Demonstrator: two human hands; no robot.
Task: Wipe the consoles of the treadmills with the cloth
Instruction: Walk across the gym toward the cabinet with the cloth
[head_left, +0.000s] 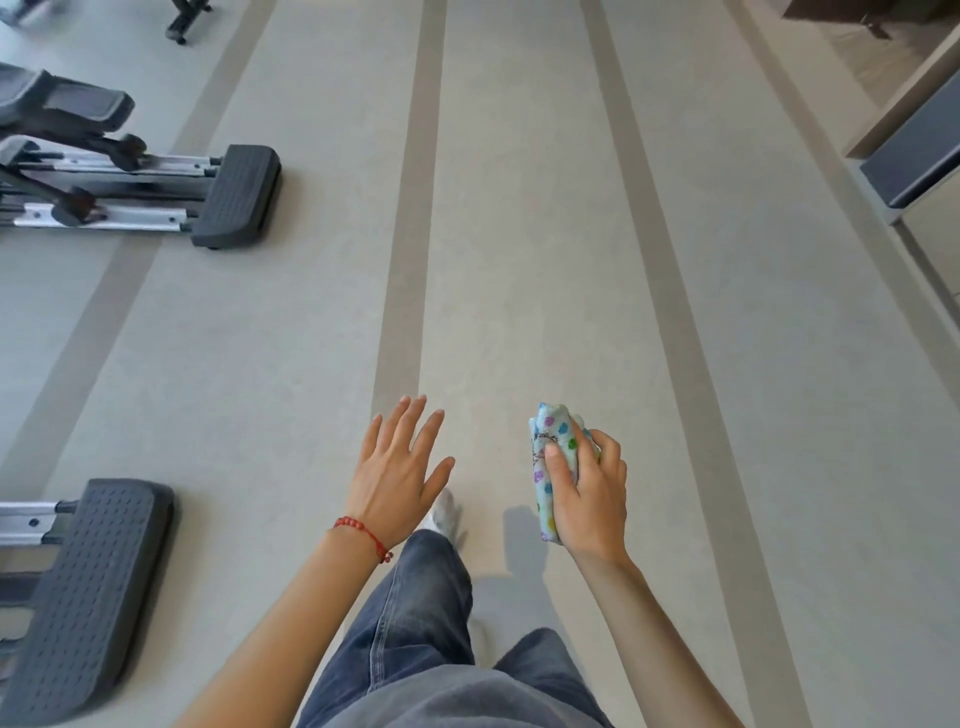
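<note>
Nearest the lens, a leg in grey-blue jeans (415, 623) extends forward, ending in a pale shoe (445, 514) on the floor (519, 234). Both forearms are bare and reach out over the floor at about the same height.

Left hand (397, 475): palm down, fingers straight and slightly spread, thumb out to the side. It holds nothing and touches nothing. A red beaded bracelet (363, 535) sits at the wrist.

Right hand (589, 499): fingers and thumb curled around a folded cloth (553, 457), pale blue with small coloured shapes printed on it. The thumb presses on the near face; the fingers wrap the far side. The cloth stands roughly upright in the grip, its upper end projecting above the fingers and its lower end showing below the palm. It is clear of the floor and of every machine.

Floor: pale grey with darker stripes running away from the viewer.

Left edge: two dark, textured end steps of exercise machines, one close by (88, 592) and one further off (236, 195), each joined to metal rails. No console is in view.
</note>
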